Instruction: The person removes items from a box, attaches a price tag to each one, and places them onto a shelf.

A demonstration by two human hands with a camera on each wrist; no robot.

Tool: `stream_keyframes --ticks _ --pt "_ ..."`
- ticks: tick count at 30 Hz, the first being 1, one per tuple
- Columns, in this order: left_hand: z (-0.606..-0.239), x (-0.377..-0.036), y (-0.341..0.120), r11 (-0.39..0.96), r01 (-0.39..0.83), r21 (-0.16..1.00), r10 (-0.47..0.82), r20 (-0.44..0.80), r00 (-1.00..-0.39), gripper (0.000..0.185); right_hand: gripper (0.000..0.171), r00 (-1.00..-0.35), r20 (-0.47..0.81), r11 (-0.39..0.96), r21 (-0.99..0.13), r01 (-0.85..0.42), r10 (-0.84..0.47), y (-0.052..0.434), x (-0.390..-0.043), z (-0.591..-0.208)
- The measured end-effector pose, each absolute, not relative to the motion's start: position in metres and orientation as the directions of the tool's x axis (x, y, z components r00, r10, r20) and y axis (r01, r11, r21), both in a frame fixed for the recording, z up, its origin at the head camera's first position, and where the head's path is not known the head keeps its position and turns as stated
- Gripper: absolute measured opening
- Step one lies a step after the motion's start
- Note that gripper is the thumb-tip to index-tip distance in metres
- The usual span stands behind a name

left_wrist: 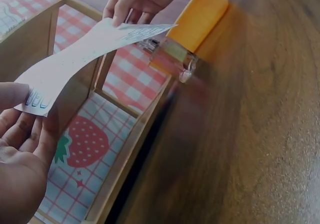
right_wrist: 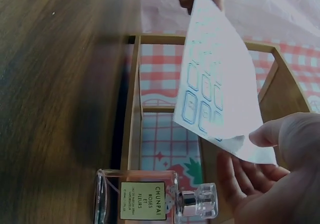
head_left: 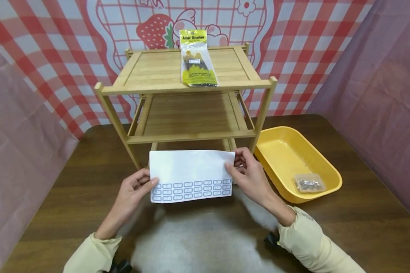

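A white label sheet [head_left: 191,165] is held up between both hands, in front of the shelf's lower part. Rows of small blue-framed labels run along its lower edge, and its upper part is blank. My left hand [head_left: 133,193] pinches the left edge between thumb and fingers. On the other side, my right hand [head_left: 253,176] pinches the right edge, where the sheet bends slightly. A perfume bottle [right_wrist: 150,196] with a clear cap and yellowish label stands near the right hand, mostly hidden behind sheet and hand in the head view.
A three-tier wooden shelf [head_left: 130,79] stands on the table, with a packet of artist brushes [head_left: 198,60] bearing a small white label on its top tier. To the right, a yellow tray [head_left: 283,151] contains a small clear plastic box [head_left: 309,183]. Checked cloth [head_left: 300,49] hangs behind.
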State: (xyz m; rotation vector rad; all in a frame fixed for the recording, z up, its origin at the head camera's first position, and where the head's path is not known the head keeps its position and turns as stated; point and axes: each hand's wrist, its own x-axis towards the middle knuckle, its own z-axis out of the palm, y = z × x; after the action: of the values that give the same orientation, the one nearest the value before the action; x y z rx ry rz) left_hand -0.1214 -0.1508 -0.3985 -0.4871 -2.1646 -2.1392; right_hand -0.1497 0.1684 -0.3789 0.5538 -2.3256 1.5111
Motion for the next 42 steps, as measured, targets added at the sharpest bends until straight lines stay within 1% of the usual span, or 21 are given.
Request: stream_keyframes --ticks 5,9,12,14,16,21,26,29,31,34,42 --pt "-0.395 -0.12 -0.153 -0.074 0.288 0.955 0.215 0.298 -0.93 0.012 0.051 -0.827 0.534 0.49 -0.682 -0.543 -0.173 0.165 -0.149 -0.38" --pt "-0.393 -0.118 -0.154 -0.109 0.308 0.945 0.24 0.326 -0.914 0.01 0.071 -0.798 0.574 0.551 -0.613 -0.567 -0.183 0.161 -0.148 -0.377" --pt "-0.391 -0.117 -0.155 -0.116 0.324 0.939 0.254 0.343 -0.904 0.009 0.076 -0.777 0.603 0.562 -0.586 -0.584 -0.18 0.159 -0.147 -0.376" --pt "-0.391 -0.116 -0.155 -0.119 0.331 0.936 0.263 0.351 -0.899 0.009 0.07 -0.754 0.631 0.555 -0.566 -0.609 -0.184 0.158 -0.146 -0.376" --pt "-0.389 -0.115 -0.155 -0.11 0.341 0.933 0.268 0.359 -0.894 0.008 0.06 -0.708 0.677 0.531 -0.532 -0.66 -0.202 0.156 -0.145 -0.377" --pt "-0.388 -0.114 -0.151 -0.085 0.372 0.924 0.277 0.381 -0.882 0.003 0.037 -0.547 0.776 0.417 -0.405 -0.814 -0.314 0.146 -0.14 -0.376" --pt "-0.389 -0.113 -0.144 -0.076 0.38 0.922 0.291 0.385 -0.876 0.004 0.029 -0.415 0.795 0.323 -0.29 -0.901 -0.442 0.126 -0.13 -0.377" --pt "-0.39 -0.112 -0.14 -0.066 0.385 0.92 0.3 0.387 -0.872 0.005 0.029 -0.363 0.795 0.284 -0.249 -0.926 -0.486 0.114 -0.124 -0.38" --pt "-0.391 -0.113 -0.137 -0.062 0.391 0.918 0.309 0.39 -0.867 0.005 0.028 -0.348 0.795 0.265 -0.243 -0.933 -0.496 0.109 -0.122 -0.381" --pt "-0.392 -0.113 -0.133 -0.069 0.398 0.915 0.327 0.397 -0.857 0.007 0.029 -0.348 0.793 0.264 -0.243 -0.933 -0.5 0.103 -0.119 -0.382" --pt "-0.395 -0.114 -0.124 -0.128 0.394 0.91 0.371 0.412 -0.832 0.008 0.033 -0.378 0.792 0.308 -0.251 -0.917 -0.479 0.097 -0.115 -0.385"
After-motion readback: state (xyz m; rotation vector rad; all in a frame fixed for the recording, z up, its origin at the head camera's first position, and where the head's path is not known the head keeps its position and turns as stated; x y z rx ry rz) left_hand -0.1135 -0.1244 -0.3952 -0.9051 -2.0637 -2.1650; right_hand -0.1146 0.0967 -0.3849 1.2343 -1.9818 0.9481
